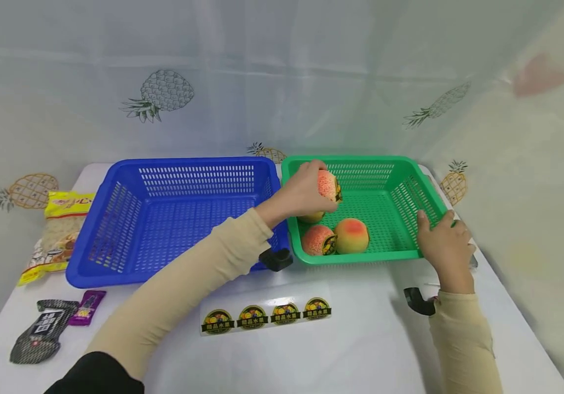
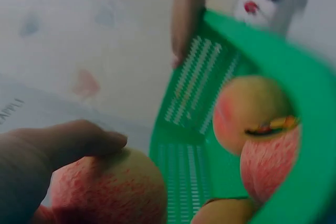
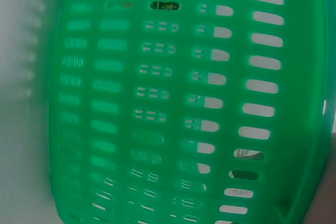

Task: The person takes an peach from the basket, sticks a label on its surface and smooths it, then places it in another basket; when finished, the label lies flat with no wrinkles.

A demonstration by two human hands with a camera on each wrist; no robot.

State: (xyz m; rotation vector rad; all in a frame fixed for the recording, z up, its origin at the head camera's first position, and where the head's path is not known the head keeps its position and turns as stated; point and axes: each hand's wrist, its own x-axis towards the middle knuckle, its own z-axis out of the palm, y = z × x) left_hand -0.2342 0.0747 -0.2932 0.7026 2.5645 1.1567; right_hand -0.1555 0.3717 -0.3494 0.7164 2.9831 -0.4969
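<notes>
My left hand (image 1: 306, 191) holds a rosy peach (image 1: 328, 186) over the left end of the green basket (image 1: 385, 256). A dark round label shows on that peach's right side. The left wrist view has the thumb across the top of the held peach (image 2: 113, 192). Below it in the basket sit a pink peach (image 1: 315, 241) with a label, a yellow peach (image 1: 351, 235) with a red blush, and a third peach (image 1: 311, 216) partly hidden by the hand. My right hand (image 1: 444, 241) grips the basket's front right corner. Only the basket's slotted wall (image 3: 173, 98) fills the right wrist view.
Left of the green basket stands a blue basket (image 1: 178, 278). A sheet of round fruit labels (image 1: 267, 317) lies in front on the white table. Further left are a yellow snack bag (image 1: 65, 230), a purple packet (image 1: 86, 308) and a dark packet (image 1: 42, 334). A curtain hangs behind.
</notes>
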